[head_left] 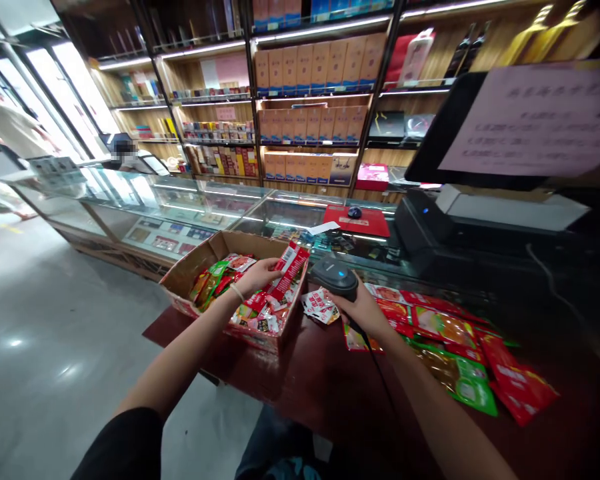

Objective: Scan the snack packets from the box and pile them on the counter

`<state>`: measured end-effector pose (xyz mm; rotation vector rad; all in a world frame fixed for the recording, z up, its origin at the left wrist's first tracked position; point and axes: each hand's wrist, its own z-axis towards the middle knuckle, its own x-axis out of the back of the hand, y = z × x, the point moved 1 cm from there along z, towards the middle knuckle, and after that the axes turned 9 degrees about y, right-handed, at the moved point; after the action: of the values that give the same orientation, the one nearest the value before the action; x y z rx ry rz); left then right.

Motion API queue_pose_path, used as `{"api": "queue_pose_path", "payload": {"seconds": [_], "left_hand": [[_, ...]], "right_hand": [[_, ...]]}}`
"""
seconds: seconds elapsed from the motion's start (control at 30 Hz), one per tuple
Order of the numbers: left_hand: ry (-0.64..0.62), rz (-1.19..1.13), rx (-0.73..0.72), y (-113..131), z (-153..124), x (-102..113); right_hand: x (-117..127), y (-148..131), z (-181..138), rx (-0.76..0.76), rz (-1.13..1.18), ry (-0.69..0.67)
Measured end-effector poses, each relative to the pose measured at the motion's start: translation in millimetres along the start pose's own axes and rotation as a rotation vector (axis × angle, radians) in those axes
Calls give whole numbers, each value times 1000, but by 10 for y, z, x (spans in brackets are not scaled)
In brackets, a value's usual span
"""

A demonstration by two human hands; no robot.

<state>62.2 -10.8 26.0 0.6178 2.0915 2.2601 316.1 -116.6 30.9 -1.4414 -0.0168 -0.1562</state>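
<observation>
Shop-floor setup, dark table (300,393) by the glass cases (180,207): left hand (260,275) fingers clamped on a red snack packet (289,270) above the cardboard box (190,267), right hand (363,310) fingers wrapped round the scanner (334,277), looks mid-scan to me, barcode needs to face the scanner.

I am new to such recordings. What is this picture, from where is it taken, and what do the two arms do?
There is no machine here: a person wears a camera on the head, so you look down at their own two arms. The left hand holds a red packet over a cardboard box holding snack packets. The right hand grips a barcode scanner. Both are above a dark table, where more red and green packets lie loose at the right. Behind stand a glass counter and lit shelves.
</observation>
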Motion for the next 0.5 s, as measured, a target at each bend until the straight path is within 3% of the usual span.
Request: {"api": "queue_pose_path", "payload": {"seconds": [0.13, 0.27, 0.37, 0.5], "left_hand": [[16, 326, -133, 120, 149, -292], [7, 635, -247, 288, 212, -445], [-18, 647, -257, 386, 222, -489], [-43, 488, -204, 436, 247, -595]], "right_hand": [[170, -3, -86, 16, -71, 46], [313, 71, -133, -8, -139, 90], [395, 109, -176, -30, -135, 113], [551, 114, -263, -54, -110, 180]]}}
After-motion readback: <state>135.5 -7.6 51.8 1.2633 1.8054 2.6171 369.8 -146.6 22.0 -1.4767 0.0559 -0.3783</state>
